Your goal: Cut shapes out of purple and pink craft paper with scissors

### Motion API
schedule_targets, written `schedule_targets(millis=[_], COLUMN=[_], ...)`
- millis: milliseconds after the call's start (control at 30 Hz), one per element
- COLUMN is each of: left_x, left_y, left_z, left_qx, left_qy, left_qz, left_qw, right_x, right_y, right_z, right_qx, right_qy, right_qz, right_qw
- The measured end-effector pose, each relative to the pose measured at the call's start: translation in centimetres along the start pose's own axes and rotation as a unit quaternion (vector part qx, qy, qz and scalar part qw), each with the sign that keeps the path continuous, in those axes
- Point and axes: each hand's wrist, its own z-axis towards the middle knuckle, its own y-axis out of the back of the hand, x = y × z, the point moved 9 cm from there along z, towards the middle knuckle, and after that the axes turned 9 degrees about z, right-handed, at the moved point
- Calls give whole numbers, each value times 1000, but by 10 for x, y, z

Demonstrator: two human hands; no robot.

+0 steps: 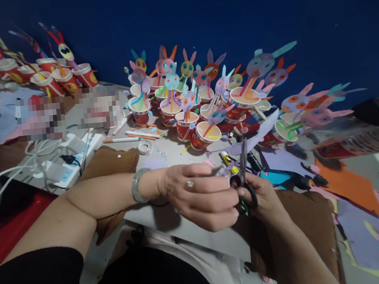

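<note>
The right hand (263, 193) has its grip clamped around the handles of the black-handled scissors (243, 159), held over the near part of the tabletop (214, 241), blades pointing far. A lavender paper piece (267, 126) shows behind the blades; contact is unclear. The left hand (199, 194) is just left of the handles, its fingers curled close together; I cannot tell whether its grip holds anything. Red paper cups (205, 135) stand farther away.
</note>
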Motion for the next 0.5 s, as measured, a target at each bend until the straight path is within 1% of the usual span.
schedule_targets(millis=[33, 67, 100, 133, 167, 200, 233, 267, 333, 400, 433, 500], left_x=[-12, -19, -24, -27, -30, -30, -28, -24, -15, -5, -1, 10], left_y=[-35, -57, -71, -80, -83, -80, -74, -65, -39, -15, -8, -4], left_z=[-6, -14, -20, -24, -25, -23, -18, -12, 1, 8, 9, 11], left_qx=[147, 223, 270, 294, 292, 264, 231, 188, 84, -3, -29, -51], left_qy=[-76, -123, -163, -197, -228, -240, -233, -211, -137, -58, -26, 28], left_qz=[26, 32, 22, 12, 8, 18, 37, 57, 73, 45, 20, -37], left_qw=[986, 967, 949, 935, 929, 934, 944, 957, 984, 997, 999, 998], right_x=[-1, -1, -2, -2, -2, -2, -1, 0, 1, 2, 2, 2], right_y=[1, 3, 5, 6, 7, 9, 10, 11, 12, 11, 10, 8], right_z=[0, 0, -1, -1, -1, -1, -1, -1, -1, -1, -1, 0], right_qx=[-8, -17, -24, -29, -34, -38, -43, -48, -51, -50, -47, -42], right_qy=[1, 4, 8, 13, 19, 26, 30, 33, 32, 29, 31, 36], right_qz=[5, 9, 10, 6, 0, -6, -10, -13, -18, -22, -21, -16], right_qw=[1000, 1000, 1000, 999, 999, 999, 999, 998, 998, 998, 998, 998])
